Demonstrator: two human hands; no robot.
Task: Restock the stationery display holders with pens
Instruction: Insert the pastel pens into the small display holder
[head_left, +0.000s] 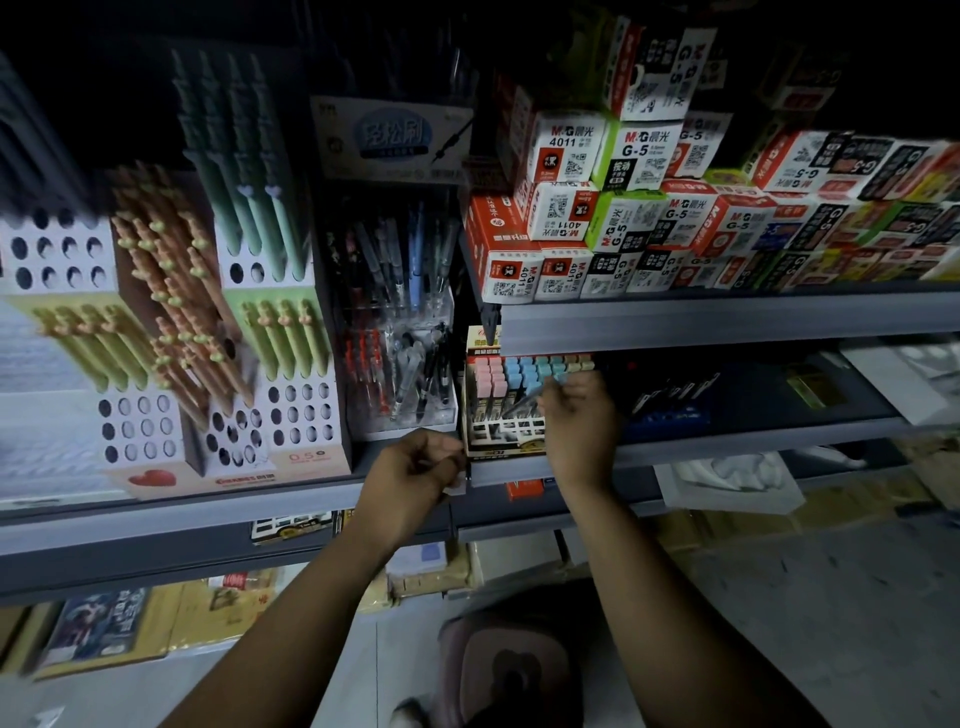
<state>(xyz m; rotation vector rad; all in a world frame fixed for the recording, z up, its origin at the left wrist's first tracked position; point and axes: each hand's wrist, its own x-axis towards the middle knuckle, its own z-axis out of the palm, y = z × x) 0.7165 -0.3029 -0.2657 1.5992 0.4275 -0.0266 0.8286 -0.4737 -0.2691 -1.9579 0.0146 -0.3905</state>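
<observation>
My right hand (576, 421) pinches a thin clear pen (524, 402), held slanted in front of a small display holder (506, 434) filled with pens topped by pink, blue and cream caps. My left hand (415, 470) hovers at the shelf edge below a clear acrylic pen holder (402, 374). Its fingers are curled round something small and pale; what it is I cannot make out. Cardboard display holders with round holes (140, 426) stand to the left, partly filled with green, orange and mint pens.
Stacked refill boxes (623, 223) crowd the upper right shelf. The grey shelf edge (727, 322) juts out above my right hand. Dark packets lie on the shelf right of the small holder. Cartons and a pink stool (509, 665) sit on the floor below.
</observation>
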